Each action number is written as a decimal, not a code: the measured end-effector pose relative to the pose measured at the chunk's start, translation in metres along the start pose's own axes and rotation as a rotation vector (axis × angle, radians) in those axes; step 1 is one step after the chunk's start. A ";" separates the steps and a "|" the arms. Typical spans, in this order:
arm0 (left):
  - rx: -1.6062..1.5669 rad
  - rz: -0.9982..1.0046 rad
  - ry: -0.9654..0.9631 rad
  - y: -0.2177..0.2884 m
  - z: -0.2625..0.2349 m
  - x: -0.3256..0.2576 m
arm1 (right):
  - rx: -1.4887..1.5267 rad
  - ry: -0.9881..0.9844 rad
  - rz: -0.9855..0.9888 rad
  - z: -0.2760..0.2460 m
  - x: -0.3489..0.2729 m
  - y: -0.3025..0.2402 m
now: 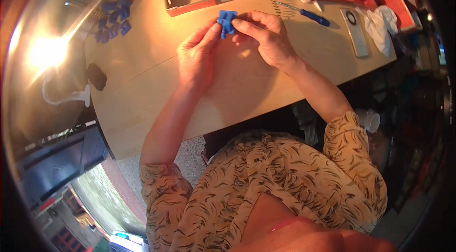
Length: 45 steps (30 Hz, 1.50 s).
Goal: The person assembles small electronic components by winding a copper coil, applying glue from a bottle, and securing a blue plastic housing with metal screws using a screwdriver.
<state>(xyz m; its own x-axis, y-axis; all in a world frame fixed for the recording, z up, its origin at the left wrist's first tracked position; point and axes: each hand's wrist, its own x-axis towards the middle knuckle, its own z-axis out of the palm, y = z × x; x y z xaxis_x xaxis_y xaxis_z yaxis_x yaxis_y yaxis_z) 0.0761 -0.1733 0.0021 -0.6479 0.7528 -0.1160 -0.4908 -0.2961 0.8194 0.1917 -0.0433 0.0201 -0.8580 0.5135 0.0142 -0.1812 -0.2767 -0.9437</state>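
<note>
While btwn fingers [244, 27], 1 blue pc [227, 16]

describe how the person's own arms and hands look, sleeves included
The left hand and right hand wear no gloves, and no watch shows. Yellowish-tan fabric sleeves patterned with dark curved strokes end near the elbows, leaving both forearms bare.
</note>
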 end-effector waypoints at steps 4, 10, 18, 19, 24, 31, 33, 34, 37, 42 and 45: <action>0.054 0.008 0.029 0.001 0.002 -0.002 | -0.002 -0.057 -0.007 -0.006 0.002 0.004; 0.212 0.100 0.019 0.001 0.008 -0.006 | 0.028 -0.031 0.048 -0.016 -0.003 0.005; 0.231 0.093 0.018 0.004 0.004 -0.006 | 0.042 -0.067 0.102 -0.016 0.001 0.004; 0.254 0.105 0.011 0.004 0.003 -0.006 | 0.059 -0.067 0.132 -0.016 0.001 0.004; 0.268 0.185 0.015 -0.002 0.002 -0.006 | 0.072 -0.075 0.198 -0.022 0.001 0.005; 0.251 0.236 0.008 0.002 0.004 -0.009 | 0.112 -0.086 0.162 -0.021 0.003 0.006; 0.242 0.255 0.007 0.001 0.001 -0.008 | 0.117 -0.095 0.155 -0.019 0.004 0.005; 0.241 0.265 -0.001 0.001 0.001 -0.008 | 0.105 -0.093 0.149 -0.019 0.004 0.006; 0.203 0.201 -0.019 0.006 -0.003 -0.006 | 0.062 -0.085 0.139 -0.018 0.005 0.006; 0.198 0.058 -0.028 0.012 -0.004 -0.008 | 0.029 -0.054 0.160 -0.016 0.001 0.001; 0.203 -0.019 -0.032 0.016 -0.002 -0.011 | 0.031 -0.049 0.168 -0.017 -0.002 0.001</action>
<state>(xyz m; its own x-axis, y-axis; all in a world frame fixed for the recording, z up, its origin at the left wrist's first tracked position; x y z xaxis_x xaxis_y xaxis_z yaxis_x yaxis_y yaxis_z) 0.0742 -0.1877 0.0153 -0.6190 0.7766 -0.1169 -0.3728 -0.1595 0.9141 0.2017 -0.0312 0.0132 -0.8998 0.4178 -0.1261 -0.0473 -0.3807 -0.9235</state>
